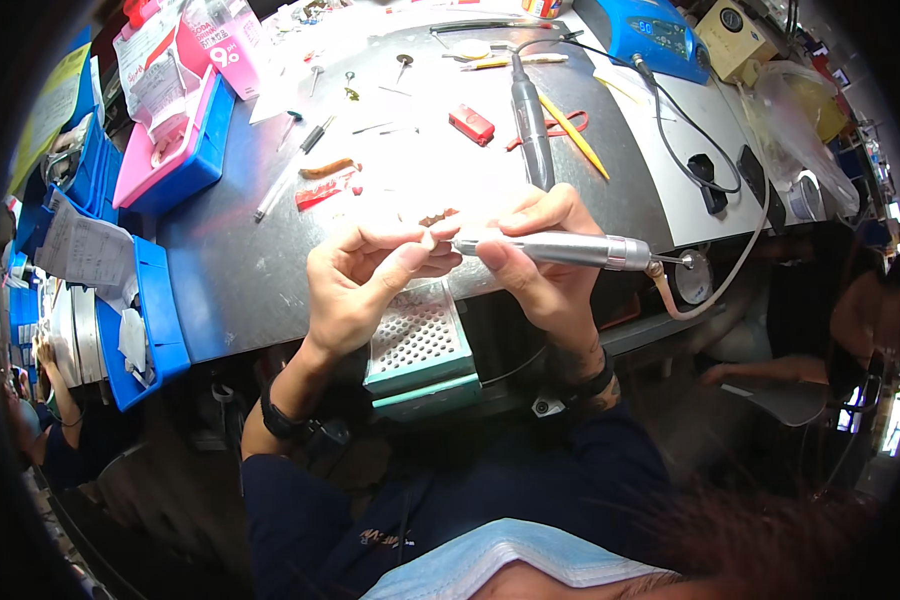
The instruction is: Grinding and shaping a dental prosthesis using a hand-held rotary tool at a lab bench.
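Grey metal bench (pixel 232 290), blown out by glare in the middle; loose bits scattered on the far half, a blue-and-pink bin (pixel 192 150) at the left, a blue control box (pixel 650 35) at the far right. From my end: right hand (pixel 550 285) is wrapped round a silver handpiece (pixel 570 250), which lies near level above the bench's near edge, nose toward the left hand (pixel 355 285). Left thumb and fingertips are drawn together right at that nose; I can't tell whether they grip a piece (too small, too bright). Teal perforated box (pixel 420 340) sits below, between the wrists.

Risks, as I judge it: if the nose skids, it could nick the left fingertips, since they're so close. Anything tiny in that pinch might pop out and be lost in the glare or drop onto the box. The pale hose (pixel 710 305) loops off the handpiece's rear; a snag there could tug the nose off line. Dark handpiece (pixel 532 120) lies just beyond the right hand (easy to knock).
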Demonstrator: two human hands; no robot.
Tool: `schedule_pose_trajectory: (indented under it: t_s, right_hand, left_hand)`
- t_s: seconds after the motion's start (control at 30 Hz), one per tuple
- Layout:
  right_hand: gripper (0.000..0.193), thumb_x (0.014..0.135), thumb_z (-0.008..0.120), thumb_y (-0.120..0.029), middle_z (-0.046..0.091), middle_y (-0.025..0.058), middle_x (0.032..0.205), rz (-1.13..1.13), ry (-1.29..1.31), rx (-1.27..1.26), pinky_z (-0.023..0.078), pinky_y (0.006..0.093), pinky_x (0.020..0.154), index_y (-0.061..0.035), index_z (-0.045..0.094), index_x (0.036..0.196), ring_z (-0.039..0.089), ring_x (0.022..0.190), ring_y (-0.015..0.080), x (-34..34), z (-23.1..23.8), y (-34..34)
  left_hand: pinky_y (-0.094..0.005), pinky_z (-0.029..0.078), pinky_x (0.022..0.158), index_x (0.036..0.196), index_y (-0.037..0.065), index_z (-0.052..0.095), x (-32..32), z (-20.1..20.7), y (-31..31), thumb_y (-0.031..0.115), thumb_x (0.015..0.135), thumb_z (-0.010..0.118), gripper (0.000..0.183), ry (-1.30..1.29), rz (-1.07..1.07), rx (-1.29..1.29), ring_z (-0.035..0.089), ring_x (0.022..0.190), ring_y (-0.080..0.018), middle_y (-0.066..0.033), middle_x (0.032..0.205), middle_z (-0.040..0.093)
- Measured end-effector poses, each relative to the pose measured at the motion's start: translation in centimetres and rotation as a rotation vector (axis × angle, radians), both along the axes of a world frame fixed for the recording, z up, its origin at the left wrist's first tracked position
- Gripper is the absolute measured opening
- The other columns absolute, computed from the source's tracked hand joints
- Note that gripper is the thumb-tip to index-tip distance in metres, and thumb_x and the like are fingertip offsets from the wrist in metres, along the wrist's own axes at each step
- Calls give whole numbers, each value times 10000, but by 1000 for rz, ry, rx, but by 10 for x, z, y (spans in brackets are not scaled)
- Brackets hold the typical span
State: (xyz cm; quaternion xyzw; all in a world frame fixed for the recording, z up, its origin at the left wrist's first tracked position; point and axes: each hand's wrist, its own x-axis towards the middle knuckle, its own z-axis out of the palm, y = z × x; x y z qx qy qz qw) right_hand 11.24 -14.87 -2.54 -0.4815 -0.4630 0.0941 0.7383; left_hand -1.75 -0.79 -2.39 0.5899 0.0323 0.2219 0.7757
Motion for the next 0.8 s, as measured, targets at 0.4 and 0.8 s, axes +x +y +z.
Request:
schedule_pose_trajectory:
  t_s: [0.4,0.8]
  right_hand:
    - [261,761,753,-34,658,142,828,-69,-95,104,530,278,663,-22,530,896,685,796,190,-6,-6,10]
    - [255,746,757,-28,681,169,875,-55,-124,68,539,289,713,-30,544,885,694,853,221,-5,-3,8]
  left_hand:
    - [-378,564,850,1001,-89,569,-2,-11,4,-86,853,599,151,-63,76,125,663,947,-286,-230,1011,641]
    - [-365,568,841,951,-78,606,-1,-12,1,-139,829,588,138,-76,118,140,672,913,-253,-186,970,652]
